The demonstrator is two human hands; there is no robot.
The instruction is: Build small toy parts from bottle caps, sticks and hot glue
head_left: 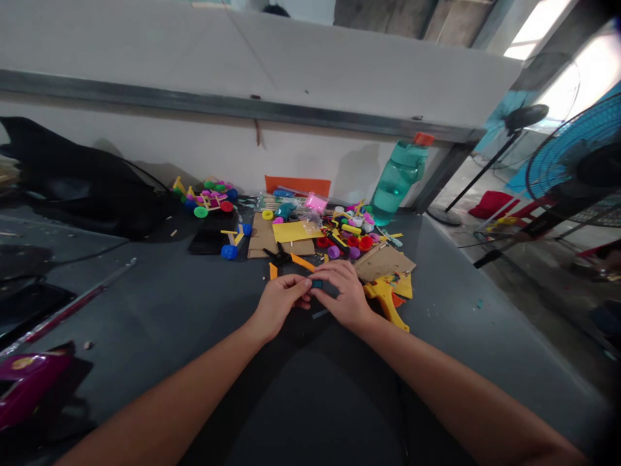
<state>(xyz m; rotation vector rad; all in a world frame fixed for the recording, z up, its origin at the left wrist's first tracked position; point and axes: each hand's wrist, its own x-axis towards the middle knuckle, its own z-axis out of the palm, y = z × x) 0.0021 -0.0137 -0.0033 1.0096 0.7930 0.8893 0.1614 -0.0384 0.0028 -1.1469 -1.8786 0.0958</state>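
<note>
My left hand (287, 296) and my right hand (342, 291) meet over the middle of the dark table. Between their fingertips is a small dark teal piece (317, 283), too small to make out its kind. My right thumb and fingers close around it, while my left thumb and forefinger pinch at its left end. Just beyond my fingers lies a pair of pliers (280, 257) with orange handles, partly covered by my hands. A yellow glue gun (385, 299) lies to the right of my right hand.
Behind my hands are brown cardboard (262, 234), a yellow sheet (295, 231) and several coloured caps (352, 243). A teal water bottle (398, 175) leans at the back right. A black bag (82, 181) and a magenta object (32, 385) are on the left. A fan (582, 162) stands at right.
</note>
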